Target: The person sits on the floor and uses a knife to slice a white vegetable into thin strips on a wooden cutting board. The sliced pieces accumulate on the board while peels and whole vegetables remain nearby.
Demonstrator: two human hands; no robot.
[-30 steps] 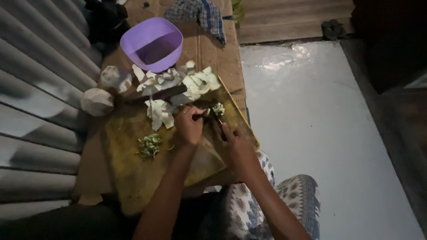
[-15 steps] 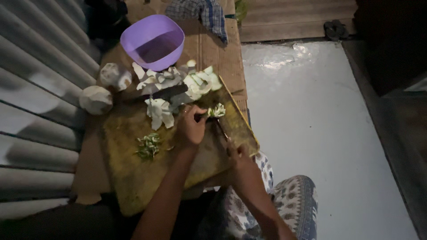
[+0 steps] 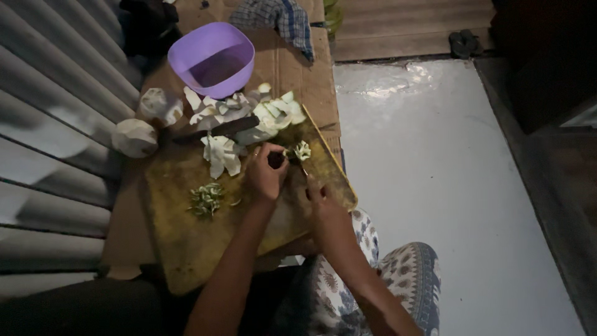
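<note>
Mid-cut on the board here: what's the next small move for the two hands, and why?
Probably one more slice down. The left hand pins a small pale green vegetable piece on the wooden cutting board, the right hand seems to hold a knife at it, and only a small chopped green pile lies beside.

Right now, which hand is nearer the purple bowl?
Left. The left hand is on the cutting board just below the purple bowl; the right hand sits lower and farther right.

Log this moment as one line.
left hand: pinning green vegetable piece on cutting board | right hand: beside it, knife unclear | chopped greens | purple bowl
</note>
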